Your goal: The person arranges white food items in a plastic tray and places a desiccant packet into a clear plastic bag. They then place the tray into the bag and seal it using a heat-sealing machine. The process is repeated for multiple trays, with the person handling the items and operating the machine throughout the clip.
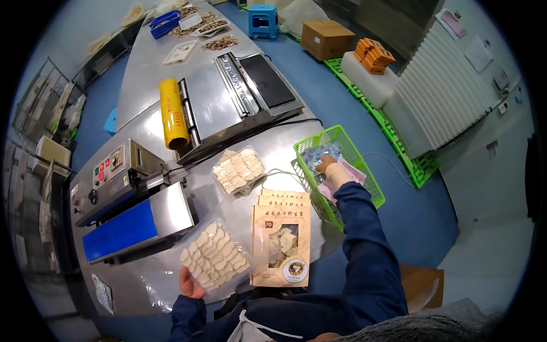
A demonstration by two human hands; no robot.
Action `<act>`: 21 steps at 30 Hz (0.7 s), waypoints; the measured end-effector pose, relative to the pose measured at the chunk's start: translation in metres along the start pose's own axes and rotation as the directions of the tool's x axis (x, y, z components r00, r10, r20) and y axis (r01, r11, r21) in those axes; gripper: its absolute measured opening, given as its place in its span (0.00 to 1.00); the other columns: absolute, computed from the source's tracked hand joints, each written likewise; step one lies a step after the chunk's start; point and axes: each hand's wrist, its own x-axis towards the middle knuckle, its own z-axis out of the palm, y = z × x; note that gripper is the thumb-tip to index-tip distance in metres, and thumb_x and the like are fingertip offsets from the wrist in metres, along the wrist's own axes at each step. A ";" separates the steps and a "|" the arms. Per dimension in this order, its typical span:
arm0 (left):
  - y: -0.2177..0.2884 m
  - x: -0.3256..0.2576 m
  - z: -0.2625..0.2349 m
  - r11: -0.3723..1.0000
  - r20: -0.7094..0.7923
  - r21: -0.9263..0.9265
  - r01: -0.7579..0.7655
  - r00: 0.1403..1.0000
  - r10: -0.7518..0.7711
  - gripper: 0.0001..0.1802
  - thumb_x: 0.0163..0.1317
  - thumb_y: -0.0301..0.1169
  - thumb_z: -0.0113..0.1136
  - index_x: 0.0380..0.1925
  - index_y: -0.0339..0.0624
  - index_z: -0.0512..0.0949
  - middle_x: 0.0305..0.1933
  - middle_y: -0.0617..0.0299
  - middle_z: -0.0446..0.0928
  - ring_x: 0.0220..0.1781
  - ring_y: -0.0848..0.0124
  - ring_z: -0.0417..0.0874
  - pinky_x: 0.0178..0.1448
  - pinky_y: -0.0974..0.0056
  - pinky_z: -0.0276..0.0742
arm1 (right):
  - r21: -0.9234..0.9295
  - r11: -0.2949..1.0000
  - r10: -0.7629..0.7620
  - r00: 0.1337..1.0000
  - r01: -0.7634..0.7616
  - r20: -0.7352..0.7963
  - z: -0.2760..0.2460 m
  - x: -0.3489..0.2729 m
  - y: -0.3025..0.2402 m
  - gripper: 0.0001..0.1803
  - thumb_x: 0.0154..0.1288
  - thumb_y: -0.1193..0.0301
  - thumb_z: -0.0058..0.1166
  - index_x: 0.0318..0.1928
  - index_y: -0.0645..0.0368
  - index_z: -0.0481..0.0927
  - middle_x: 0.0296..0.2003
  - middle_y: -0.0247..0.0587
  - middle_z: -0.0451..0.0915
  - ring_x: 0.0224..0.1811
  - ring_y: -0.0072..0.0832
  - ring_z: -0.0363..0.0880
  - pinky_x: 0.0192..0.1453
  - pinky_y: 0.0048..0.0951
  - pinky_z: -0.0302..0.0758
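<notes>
Packets (311, 156), small and blue, lie directly beneath the person's right hand (327, 164) inside a green basket (319, 196), to the right of and beyond the stack of kraft pouches (281, 245), as the head camera shows. The right hand is the nearer one by far; its fingers reach down among the packets, though whether they close on one cannot be told. The basket's long axis slants, its far end leaning left, and its slatted side wall stands between the packets and the pouches. A pink packet (354, 172) lies by the right wrist, and the sleeved right forearm (364, 228) crosses the basket's near end.

Left of the pouches, the left hand (192, 285) is clamped on the lower left edge of a clear pack of pale slices (215, 256), which sits corner-on just beside them. A second pack (238, 171) rests on the steel tabletop (199, 208) beyond the pouches and to their left, a thin cable (279, 170) running from near it toward the basket. Farther left of the pouches sits a sealing machine (111, 191) with a blue bed (122, 228); well beyond them, a yellow film roll (172, 114) lies alongside a wrapping machine (239, 105).
</notes>
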 end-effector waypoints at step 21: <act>-0.009 0.000 -0.048 0.957 0.370 -0.219 0.193 0.924 -0.102 0.37 0.56 0.45 0.55 0.63 0.43 0.55 0.66 0.56 0.56 0.67 0.59 0.57 0.68 0.50 0.50 | 0.123 0.570 -0.818 0.576 0.813 -0.015 -0.127 -0.321 -0.270 0.17 0.53 0.69 0.55 0.43 0.62 0.71 0.26 0.50 0.77 0.26 0.42 0.77 0.31 0.33 0.72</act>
